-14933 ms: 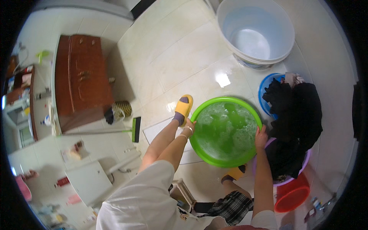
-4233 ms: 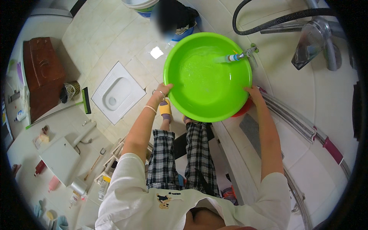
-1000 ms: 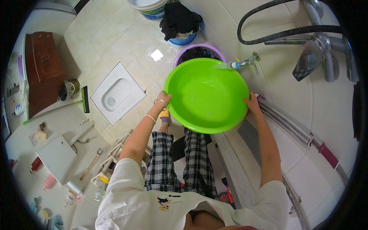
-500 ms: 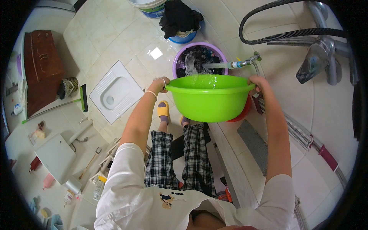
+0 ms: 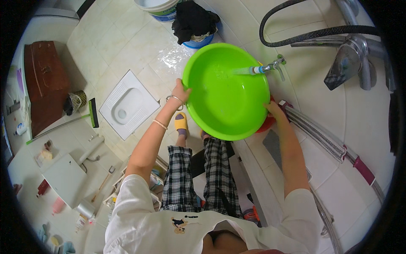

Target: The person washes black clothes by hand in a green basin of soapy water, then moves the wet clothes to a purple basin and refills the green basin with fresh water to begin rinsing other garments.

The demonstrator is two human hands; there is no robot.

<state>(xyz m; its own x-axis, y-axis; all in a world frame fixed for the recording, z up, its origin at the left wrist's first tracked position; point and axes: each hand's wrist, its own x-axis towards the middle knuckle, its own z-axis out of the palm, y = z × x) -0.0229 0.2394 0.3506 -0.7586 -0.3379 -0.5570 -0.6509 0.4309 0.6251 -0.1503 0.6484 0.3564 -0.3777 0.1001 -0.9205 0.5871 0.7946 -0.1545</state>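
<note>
A bright green plastic basin (image 5: 222, 99) hangs in front of me, held by its rim from both sides. My left hand (image 5: 180, 92) is closed on the left rim, and my right hand (image 5: 272, 109) grips the lower right rim. The basin's inside faces up toward me, with a thin layer of water at the bottom. Water runs from a wall tap (image 5: 275, 65) through its white-and-blue nozzle (image 5: 256, 70) into the basin. The purple tub of dark wet laundry is hidden behind the basin.
Black clothes (image 5: 194, 21) sit piled on a blue bucket (image 5: 201, 41) beyond the basin; a white bucket (image 5: 158, 9) stands beside it. A squat toilet (image 5: 129, 105) is set in the tiled floor at left. Mop handles (image 5: 313, 127) lean at right, near a red basin (image 5: 266, 125).
The green basin has tipped from upright on its side to opening toward me. It has moved under the tap stream, covering the purple tub. Both hands still hold the rim.
</note>
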